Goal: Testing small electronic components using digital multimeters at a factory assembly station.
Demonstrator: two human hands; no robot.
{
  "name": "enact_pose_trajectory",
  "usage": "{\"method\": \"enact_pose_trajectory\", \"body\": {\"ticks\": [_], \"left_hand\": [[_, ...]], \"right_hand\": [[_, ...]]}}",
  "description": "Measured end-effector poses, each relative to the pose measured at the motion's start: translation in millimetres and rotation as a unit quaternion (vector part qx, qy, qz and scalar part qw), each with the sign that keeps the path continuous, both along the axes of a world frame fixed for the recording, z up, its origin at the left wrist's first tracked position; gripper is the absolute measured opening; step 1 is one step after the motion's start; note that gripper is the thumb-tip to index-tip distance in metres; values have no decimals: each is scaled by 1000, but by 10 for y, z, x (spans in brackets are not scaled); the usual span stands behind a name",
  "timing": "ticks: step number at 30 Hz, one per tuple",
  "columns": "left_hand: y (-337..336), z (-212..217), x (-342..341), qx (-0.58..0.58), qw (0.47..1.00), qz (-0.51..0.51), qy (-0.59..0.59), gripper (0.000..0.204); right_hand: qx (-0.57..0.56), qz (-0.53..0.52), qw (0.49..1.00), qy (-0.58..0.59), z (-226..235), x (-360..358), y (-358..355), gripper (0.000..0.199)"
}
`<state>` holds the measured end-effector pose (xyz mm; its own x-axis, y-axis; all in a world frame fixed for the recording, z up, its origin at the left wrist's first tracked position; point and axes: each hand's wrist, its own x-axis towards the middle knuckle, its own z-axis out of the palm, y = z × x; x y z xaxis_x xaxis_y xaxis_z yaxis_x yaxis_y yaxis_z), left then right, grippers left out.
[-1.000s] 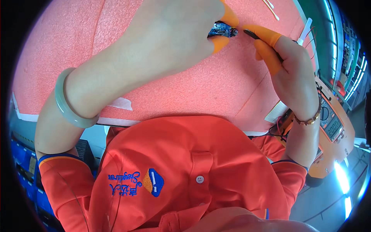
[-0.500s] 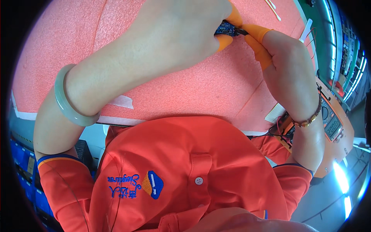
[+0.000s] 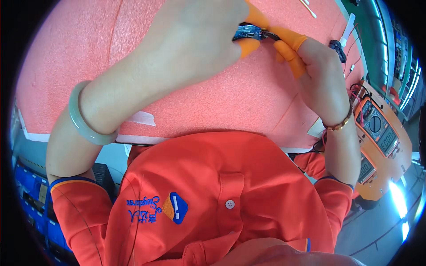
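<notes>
Nearest is a smooth red cloth shirt [image 3: 266, 181], softly creased, with a round pale button [image 3: 229, 204] and dark blue and orange bands at the sleeve cuffs. Beyond the left cuff, a glossy, pale green bangle [image 3: 84, 126] rings the left forearm; a bracelet of small brownish beads [image 3: 341, 124] circles the right wrist. Farther on, the left hand [image 3: 208, 37], in matte orange finger covers [image 3: 249, 47], pinches a small blue circuit board [image 3: 248, 33] between thumb and finger. The board sits over the far middle of the table, its face crowded with tiny shiny parts. The right hand [image 3: 317, 64], likewise covered in orange at the fingers, grips a slim dark tool [image 3: 272, 36], whose tip meets the board's right end; whether they touch, I cannot tell.

Near left, blue bins [image 3: 40, 221] stand on a shelf below the table; at near right the floor [image 3: 355, 239] is grey. The table bears a pink sheet [image 3: 213, 104], finely grained like foam, edged in white, with a pale torn strip [image 3: 143, 118] near its left front. At right are two orange-cased meters [image 3: 376, 126] with dark faces. Farther, a coiled black cable [image 3: 338, 49] and a white-tipped swab [image 3: 309, 9] lie on the right.
</notes>
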<state>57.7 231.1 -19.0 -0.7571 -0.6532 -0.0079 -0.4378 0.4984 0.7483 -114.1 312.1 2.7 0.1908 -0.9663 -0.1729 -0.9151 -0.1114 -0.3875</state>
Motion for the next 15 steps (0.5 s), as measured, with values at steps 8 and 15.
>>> {"method": "enact_pose_trajectory", "body": {"ticks": [8, 15], "left_hand": [[-56, -231, -60, -3, 924, -68, 376, 21], [-72, 110, 43, 389, 885, -21, 255, 44]], "right_hand": [[-9, -84, 984, -156, 41, -184, 138, 22], [-115, -71, 947, -292, 123, -37, 66, 33]]}}
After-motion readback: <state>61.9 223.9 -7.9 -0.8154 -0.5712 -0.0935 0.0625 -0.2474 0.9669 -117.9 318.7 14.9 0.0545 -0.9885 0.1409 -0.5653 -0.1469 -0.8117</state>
